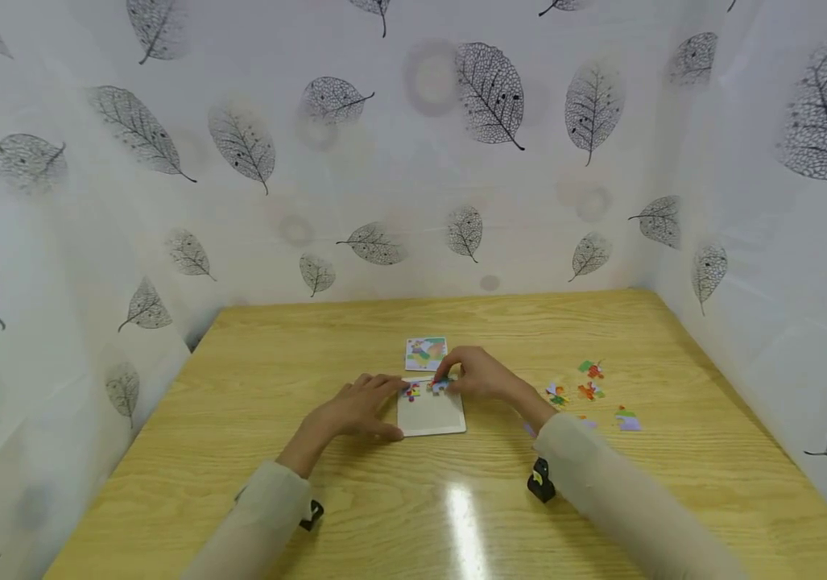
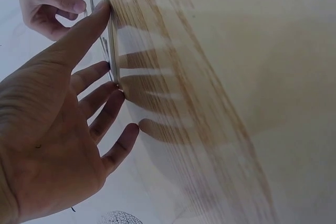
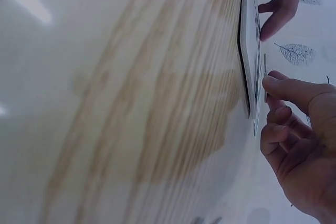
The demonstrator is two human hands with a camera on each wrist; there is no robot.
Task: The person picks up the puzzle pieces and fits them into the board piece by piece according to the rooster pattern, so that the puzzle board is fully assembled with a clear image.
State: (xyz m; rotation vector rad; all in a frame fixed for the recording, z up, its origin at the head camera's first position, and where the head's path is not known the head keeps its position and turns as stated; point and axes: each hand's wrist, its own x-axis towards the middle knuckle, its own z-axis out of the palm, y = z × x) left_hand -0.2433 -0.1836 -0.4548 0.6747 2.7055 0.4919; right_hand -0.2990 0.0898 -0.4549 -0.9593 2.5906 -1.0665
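I spread the fingers of my left hand along the left side of the white puzzle tray, my thumb at its near corner; a multicoloured jigsaw piece lies in the tray just beside my left fingertips. With my right hand I pinch a blue jigsaw piece between thumb and finger, over the tray's far part. Just beyond those fingers lies a picture card; well to their right, loose jigsaw pieces are scattered on the table.

The left hand spreads along the board's left edge; the right hand pinches near its far-right corner.
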